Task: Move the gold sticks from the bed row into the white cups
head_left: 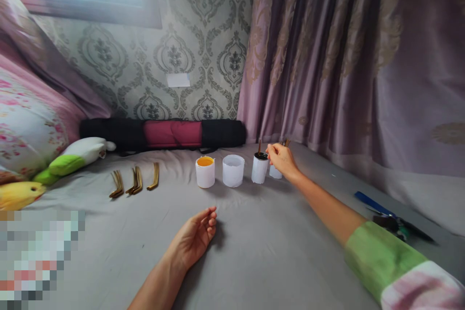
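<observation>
My right hand point(282, 159) is closed in a pinch beside the rim of a narrow white cup point(258, 172) with a dark inside. A thin brown stick point(259, 147) rises from that cup. Whatever the pinching fingers hold, if anything, is too small to make out. Partly behind this hand stands another white cup point(275, 173), with brown tips point(287, 143) showing above the hand. My left hand point(196, 236) rests near the middle of the bed, fingers curled and pressed together, with nothing visible in them. Beyond it are a white tub with an orange inside point(205, 175) and a translucent white tub point(233, 174).
Several bent golden-brown strips point(135, 181) lie in small bundles at left. Plush toys point(78, 155) sit at the left edge. A black and maroon roll point(172, 134) lines the wall. Blue-handled and dark tools point(378, 206) lie at right, below the curtain point(327, 58).
</observation>
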A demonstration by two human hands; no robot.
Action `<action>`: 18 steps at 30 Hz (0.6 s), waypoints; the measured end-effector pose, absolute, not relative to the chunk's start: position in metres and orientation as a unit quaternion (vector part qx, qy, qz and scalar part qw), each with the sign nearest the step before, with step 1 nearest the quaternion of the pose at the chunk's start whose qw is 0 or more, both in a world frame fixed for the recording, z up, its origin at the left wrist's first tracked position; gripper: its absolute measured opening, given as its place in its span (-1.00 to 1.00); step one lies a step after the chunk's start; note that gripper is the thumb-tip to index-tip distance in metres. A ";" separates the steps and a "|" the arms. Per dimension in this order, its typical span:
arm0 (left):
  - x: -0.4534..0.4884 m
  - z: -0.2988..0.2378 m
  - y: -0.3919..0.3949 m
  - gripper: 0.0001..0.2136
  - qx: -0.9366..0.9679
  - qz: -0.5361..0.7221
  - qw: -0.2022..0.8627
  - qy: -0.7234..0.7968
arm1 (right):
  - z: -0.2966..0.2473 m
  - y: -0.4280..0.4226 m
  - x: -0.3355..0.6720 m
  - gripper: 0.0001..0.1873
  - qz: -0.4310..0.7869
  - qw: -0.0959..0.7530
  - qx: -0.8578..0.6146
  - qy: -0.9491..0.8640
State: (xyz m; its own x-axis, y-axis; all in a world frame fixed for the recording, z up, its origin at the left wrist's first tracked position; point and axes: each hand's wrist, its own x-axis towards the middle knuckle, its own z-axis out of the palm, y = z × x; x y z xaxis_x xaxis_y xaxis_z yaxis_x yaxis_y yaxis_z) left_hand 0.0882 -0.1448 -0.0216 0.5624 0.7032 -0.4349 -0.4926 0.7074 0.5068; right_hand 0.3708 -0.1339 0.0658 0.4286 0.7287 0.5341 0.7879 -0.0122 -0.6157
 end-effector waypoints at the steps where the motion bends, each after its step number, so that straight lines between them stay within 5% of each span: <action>1: 0.088 -0.021 -0.145 -0.90 0.167 0.344 0.868 0.316 | 0.065 -0.135 0.368 -0.61 -0.029 0.455 -0.713 -0.532; 18: 0.087 -0.021 -0.146 -0.89 0.172 0.351 0.864 0.318 | 0.005 -0.138 0.305 -0.63 0.080 0.417 -0.711 -0.561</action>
